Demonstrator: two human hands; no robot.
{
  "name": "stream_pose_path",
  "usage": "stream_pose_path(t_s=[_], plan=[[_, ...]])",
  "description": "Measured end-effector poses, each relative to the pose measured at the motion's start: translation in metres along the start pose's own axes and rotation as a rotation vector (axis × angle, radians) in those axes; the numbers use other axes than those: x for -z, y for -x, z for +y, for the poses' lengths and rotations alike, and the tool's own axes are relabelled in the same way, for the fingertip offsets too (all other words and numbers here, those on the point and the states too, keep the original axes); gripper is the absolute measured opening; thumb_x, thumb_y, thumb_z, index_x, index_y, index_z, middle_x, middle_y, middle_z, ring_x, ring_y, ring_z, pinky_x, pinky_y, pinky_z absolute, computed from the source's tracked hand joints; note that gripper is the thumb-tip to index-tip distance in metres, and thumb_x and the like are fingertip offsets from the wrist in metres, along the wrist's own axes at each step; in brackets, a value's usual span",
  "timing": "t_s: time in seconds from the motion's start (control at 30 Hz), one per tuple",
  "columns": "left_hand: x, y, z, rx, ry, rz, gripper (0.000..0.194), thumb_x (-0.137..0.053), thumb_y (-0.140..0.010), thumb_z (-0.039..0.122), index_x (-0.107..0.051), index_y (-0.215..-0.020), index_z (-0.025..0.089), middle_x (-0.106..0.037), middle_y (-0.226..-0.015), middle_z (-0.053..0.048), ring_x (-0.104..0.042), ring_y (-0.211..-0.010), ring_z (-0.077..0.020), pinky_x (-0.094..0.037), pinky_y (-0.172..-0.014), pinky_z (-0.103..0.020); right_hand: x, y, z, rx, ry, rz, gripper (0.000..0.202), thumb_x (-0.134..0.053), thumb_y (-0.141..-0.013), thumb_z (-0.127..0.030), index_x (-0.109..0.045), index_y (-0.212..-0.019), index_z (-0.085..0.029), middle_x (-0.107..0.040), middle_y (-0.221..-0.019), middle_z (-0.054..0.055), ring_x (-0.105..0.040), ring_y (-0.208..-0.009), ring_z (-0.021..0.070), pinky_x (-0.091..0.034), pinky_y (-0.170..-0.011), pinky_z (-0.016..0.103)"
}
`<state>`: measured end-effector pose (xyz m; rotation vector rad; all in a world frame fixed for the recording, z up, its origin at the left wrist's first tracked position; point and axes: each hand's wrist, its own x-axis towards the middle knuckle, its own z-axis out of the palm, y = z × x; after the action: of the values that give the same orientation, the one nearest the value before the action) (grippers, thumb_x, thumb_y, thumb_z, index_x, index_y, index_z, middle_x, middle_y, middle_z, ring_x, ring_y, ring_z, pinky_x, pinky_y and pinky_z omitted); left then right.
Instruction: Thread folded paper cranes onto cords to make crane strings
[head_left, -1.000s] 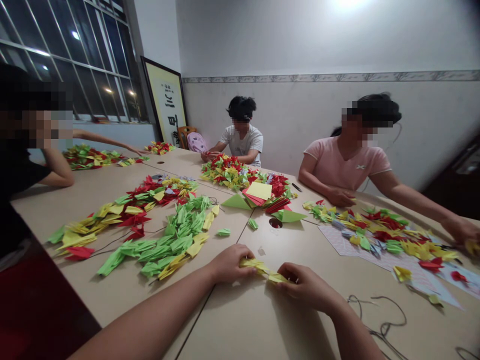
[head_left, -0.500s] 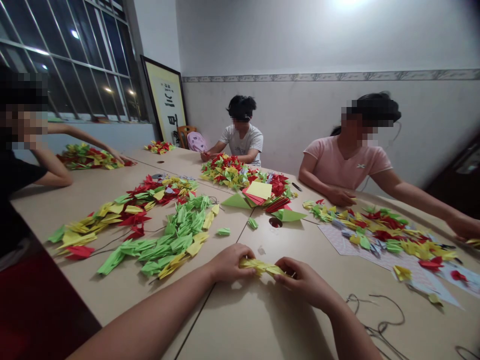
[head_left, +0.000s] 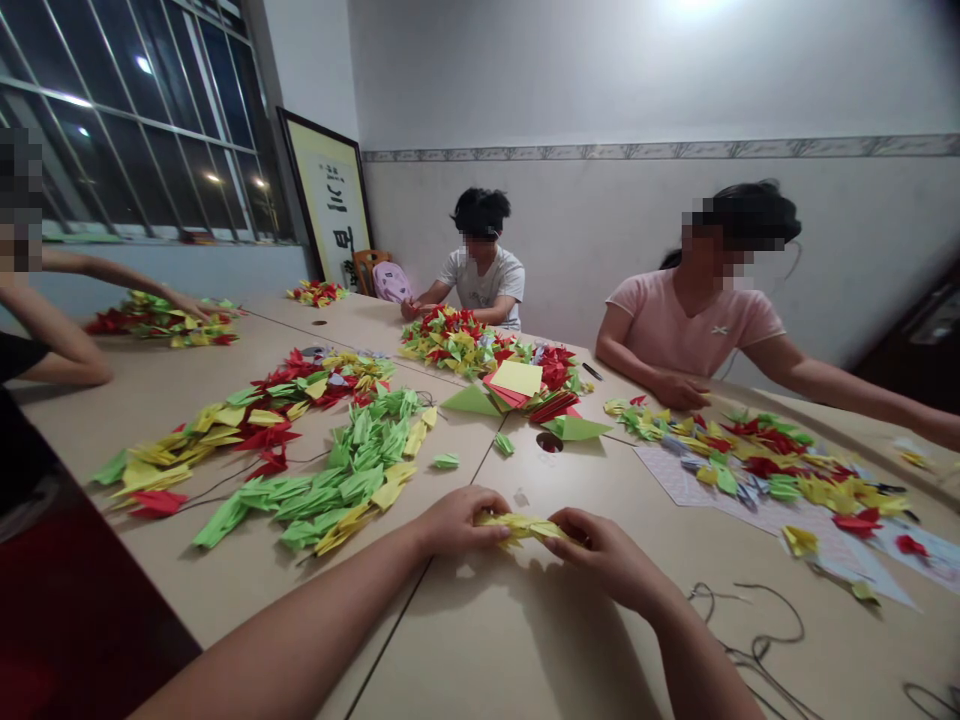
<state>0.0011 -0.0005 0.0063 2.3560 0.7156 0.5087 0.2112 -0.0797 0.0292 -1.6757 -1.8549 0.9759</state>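
Note:
Between my hands is a short row of yellow folded paper pieces [head_left: 523, 527], held just above the table [head_left: 480, 640]. My left hand [head_left: 466, 522] is closed on its left end, thumb toward me. My right hand [head_left: 596, 553] pinches the other end, and its fingers cover part of the paper. Just beyond my hands lie two loose green folded papers [head_left: 445, 461]. To the left rests a long heap of green folded papers [head_left: 337, 480], with yellow ones along its edge.
Square paper sheets [head_left: 517, 378] lie by a mixed pile of folded papers [head_left: 457, 340]. A dark cord [head_left: 757, 640] curls at the lower right. More folded papers [head_left: 780, 460] lie on printed sheets [head_left: 667, 475]. People sit at the left, far side and right.
My hands and the yellow papers hardly move. The person at left has leaned further left, shifting the papers under their hand. The person at right has reached farther right.

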Motion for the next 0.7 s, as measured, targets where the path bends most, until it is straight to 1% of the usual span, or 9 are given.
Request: stream_pose_path(t_s=[0.2, 0.3, 0.53, 0.7], plan=[[-0.001, 0.0, -0.002, 0.026, -0.017, -0.027, 0.026, -0.052, -0.076, 0.036, -0.06, -0.093, 0.018, -0.062, -0.087, -0.002, -0.054, -0.08, -0.0157, -0.04, -0.07, -0.023, -0.005, -0.003, 0.002, 0.003, -0.058, 0.012, 0.031, -0.044, -0.078, -0.045, -0.055, -0.079, -0.016, -0.048, -0.065, -0.001, -0.041, -0.06, 0.0108, -0.029, -0.053, 0.021], [-0.001, 0.0, -0.004, 0.044, -0.031, -0.03, 0.027, -0.053, -0.075, 0.037, -0.061, -0.093, 0.018, -0.062, -0.087, -0.003, -0.054, -0.08, -0.0159, -0.04, -0.07, -0.024, -0.008, -0.004, 0.003, 0.0, -0.055, 0.018, 0.031, -0.043, -0.078, -0.044, -0.056, -0.079, -0.016, -0.05, -0.065, -0.001, -0.042, -0.06, 0.0113, -0.03, -0.053, 0.022], [-0.002, 0.0, -0.003, 0.018, -0.048, -0.022, 0.024, -0.052, -0.078, 0.035, -0.061, -0.092, 0.018, -0.062, -0.086, -0.002, -0.054, -0.081, -0.0155, -0.039, -0.071, -0.024, -0.011, -0.005, -0.001, -0.012, -0.07, 0.024, 0.022, -0.048, -0.072, -0.031, -0.061, -0.082, -0.017, -0.061, -0.077, 0.002, -0.052, -0.073, 0.0158, -0.037, -0.063, 0.024], [-0.001, 0.001, 0.001, -0.039, -0.081, -0.029, 0.027, -0.053, -0.077, 0.035, -0.058, -0.098, 0.019, -0.062, -0.093, -0.003, -0.054, -0.086, -0.0169, -0.039, -0.075, -0.025, -0.021, -0.007, -0.002, -0.013, -0.077, 0.106, 0.017, -0.047, -0.068, -0.024, -0.059, -0.078, -0.017, -0.062, -0.076, 0.002, -0.053, -0.072, 0.0158, -0.037, -0.064, 0.024]])
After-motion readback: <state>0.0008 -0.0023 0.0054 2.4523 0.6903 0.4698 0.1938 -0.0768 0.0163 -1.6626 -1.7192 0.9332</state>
